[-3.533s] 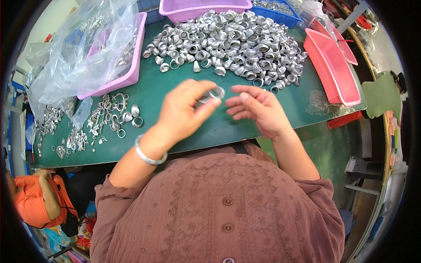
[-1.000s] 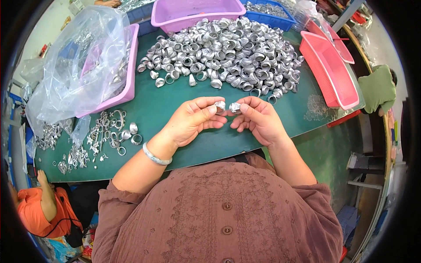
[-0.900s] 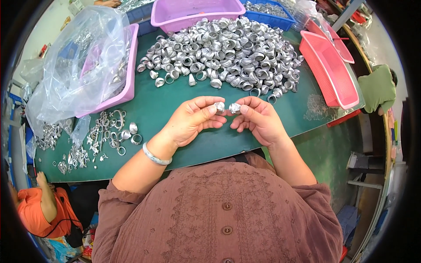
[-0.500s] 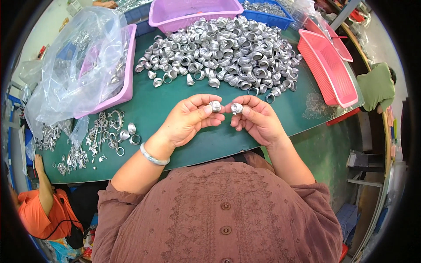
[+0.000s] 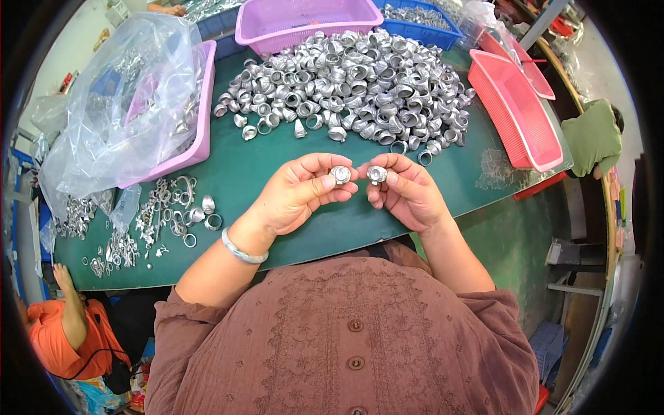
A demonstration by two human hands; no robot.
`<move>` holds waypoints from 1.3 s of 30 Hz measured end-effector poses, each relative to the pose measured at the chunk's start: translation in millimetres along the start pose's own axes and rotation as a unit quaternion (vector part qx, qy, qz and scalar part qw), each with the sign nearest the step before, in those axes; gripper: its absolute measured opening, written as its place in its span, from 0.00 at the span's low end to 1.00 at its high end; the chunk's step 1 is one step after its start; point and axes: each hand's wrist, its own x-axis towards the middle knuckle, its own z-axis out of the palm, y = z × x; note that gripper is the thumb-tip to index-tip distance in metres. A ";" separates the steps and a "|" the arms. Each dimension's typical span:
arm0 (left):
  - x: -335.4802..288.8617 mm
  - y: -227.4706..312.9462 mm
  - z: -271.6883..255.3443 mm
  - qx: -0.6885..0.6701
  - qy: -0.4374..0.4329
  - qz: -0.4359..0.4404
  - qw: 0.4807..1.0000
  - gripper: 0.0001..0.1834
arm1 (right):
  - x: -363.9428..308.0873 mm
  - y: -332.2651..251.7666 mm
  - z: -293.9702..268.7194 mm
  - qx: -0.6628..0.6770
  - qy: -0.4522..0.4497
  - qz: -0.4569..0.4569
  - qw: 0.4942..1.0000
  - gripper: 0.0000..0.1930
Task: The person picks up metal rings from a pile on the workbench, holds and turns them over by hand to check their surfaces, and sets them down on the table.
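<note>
Above the near edge of the green table, my left hand (image 5: 296, 190) is closed, pinching a silver-coloured ring (image 5: 340, 174) between thumb and fingers. Close beside it, my right hand (image 5: 409, 190) is closed on a second silver-coloured ring (image 5: 376, 173). Both rings have their round tops facing up, each with a circular recess in it. The fingertips of the two hands nearly meet. Just beyond them lies a large heap of similar metal rings (image 5: 360, 83) spread over the table.
Sorted small metal pieces (image 5: 149, 221) lie at the left. Behind them stands a pink-purple basket (image 5: 200, 131) with a clear plastic bag (image 5: 104, 131) over it. A purple basket (image 5: 311, 34) and blue tray (image 5: 422, 31) stand at the back, a red basket (image 5: 515, 111) at the right. Two people are nearby.
Both rings have been tilted so that their round tops now face up more fully. My hands have shifted very slightly toward me.
</note>
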 end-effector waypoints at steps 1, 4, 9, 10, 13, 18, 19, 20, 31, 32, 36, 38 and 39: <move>-0.1 -0.1 -0.3 0.000 -0.002 0.000 1.000 0.14 | 0.2 0.1 -0.2 0.000 -0.002 -0.001 1.000 0.11; -0.2 -1.0 -1.0 -0.004 -0.009 0.002 1.000 0.14 | 0.0 0.3 -0.8 -0.004 -0.002 0.001 1.000 0.11; -0.5 -0.1 0.0 -0.005 -0.014 0.004 1.000 0.14 | -0.5 0.1 -0.8 -0.006 -0.002 0.000 1.000 0.11; -0.6 0.3 0.8 -0.003 -0.011 0.001 1.000 0.14 | -0.6 0.0 -0.7 -0.006 -0.002 0.000 1.000 0.11; -0.4 -1.1 0.9 0.001 -0.007 0.001 1.000 0.14 | -1.0 1.6 -1.1 -0.025 0.010 -0.013 1.000 0.12; -0.4 -2.6 2.5 0.013 0.012 0.010 1.000 0.17 | -1.0 0.1 4.3 -0.032 0.009 -0.027 0.999 0.15; 0.1 -3.0 4.1 0.028 0.026 0.033 0.999 0.19 | -1.3 -0.3 5.2 -0.030 0.009 -0.023 0.999 0.16; 0.5 -3.6 5.2 0.043 0.039 0.056 0.997 0.22 | -1.3 -0.8 5.9 -0.030 0.009 -0.023 0.999 0.16; 0.3 -8.7 7.3 0.366 0.066 0.175 0.912 0.32 | -3.9 4.9 15.9 -0.265 0.050 -0.107 0.957 0.22; 0.4 -9.5 6.5 0.393 0.064 0.180 0.899 0.33 | -4.2 5.4 15.9 -0.264 0.050 -0.107 0.957 0.22; -0.5 -11.3 6.1 0.413 0.068 0.185 0.889 0.34 | -4.8 6.5 17.9 -0.354 0.057 -0.135 0.924 0.23; -0.6 -11.9 6.2 0.431 0.065 0.191 0.880 0.35 | -4.5 6.9 19.1 -0.375 0.059 -0.140 0.915 0.23; -0.7 -11.8 6.5 0.431 0.065 0.190 0.880 0.35 | -4.5 7.3 19.5 -0.369 0.060 -0.138 0.917 0.23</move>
